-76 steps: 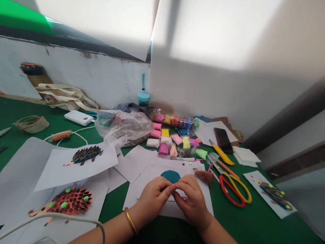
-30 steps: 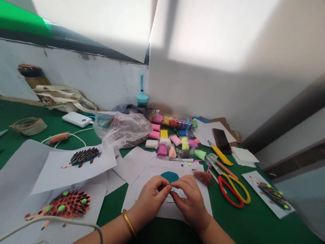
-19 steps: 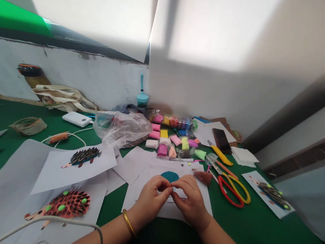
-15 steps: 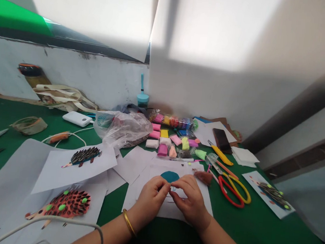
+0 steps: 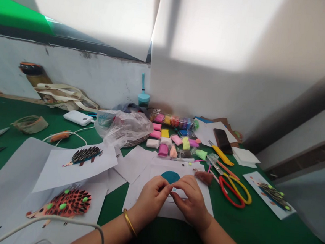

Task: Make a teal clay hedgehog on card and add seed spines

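Note:
My left hand [image 5: 154, 196] and my right hand [image 5: 191, 197] meet fingertip to fingertip above a white sheet of paper [image 5: 132, 199]. Both are closed in a pinch; whatever lies between the fingertips is too small or too hidden to name. Just beyond them, a flat blue clay shape [image 5: 170, 176] lies on the paper, its near edge covered by my fingers. A lump of brown clay in clear wrap [image 5: 203, 177] sits to the right of my right hand. Tiny dark and green bits lie at the sheet's far edge.
Several packets of coloured clay [image 5: 163, 149] lie beyond the paper. On the right are scissors [image 5: 235, 190], a yellow cutter [image 5: 221, 153], a phone [image 5: 222, 140] and a hedgehog picture [image 5: 270, 194]. Leftward lie a red hedgehog picture [image 5: 70, 203], a plastic bag [image 5: 124, 128] and a white cable [image 5: 63, 220].
My fingertips have shifted very slightly against each other, still pinched together. The whole view has moved a little; the things on the table stay where they were.

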{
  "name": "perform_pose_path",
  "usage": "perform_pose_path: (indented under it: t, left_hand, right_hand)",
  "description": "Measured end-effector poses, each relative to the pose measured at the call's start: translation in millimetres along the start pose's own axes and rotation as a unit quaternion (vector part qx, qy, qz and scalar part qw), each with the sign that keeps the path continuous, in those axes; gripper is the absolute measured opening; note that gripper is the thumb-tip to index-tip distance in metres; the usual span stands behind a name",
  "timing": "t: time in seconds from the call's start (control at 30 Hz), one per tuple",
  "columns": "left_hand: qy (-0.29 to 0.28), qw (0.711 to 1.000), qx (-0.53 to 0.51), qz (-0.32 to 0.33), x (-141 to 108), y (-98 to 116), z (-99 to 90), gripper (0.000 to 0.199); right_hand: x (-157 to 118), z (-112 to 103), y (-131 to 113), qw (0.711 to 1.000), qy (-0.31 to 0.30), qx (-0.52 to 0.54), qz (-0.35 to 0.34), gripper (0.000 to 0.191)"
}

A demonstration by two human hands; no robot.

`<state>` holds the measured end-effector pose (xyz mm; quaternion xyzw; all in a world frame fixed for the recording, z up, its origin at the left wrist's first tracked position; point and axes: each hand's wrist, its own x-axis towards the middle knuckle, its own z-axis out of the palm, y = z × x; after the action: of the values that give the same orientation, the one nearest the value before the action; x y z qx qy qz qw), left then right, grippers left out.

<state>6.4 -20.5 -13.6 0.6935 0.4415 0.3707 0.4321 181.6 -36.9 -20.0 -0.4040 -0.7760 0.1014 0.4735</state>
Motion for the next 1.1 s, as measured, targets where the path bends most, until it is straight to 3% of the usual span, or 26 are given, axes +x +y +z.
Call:
perform_pose_path:
  t: [1.1]
  left_hand:
    - [-0.003,1.000,0.017,0.013,1.0,-1.3,0.5,0.029]
  right_hand:
    - [-0.2,0.0,0.5,1.000,-0.004,-0.003,0.009,0.010]
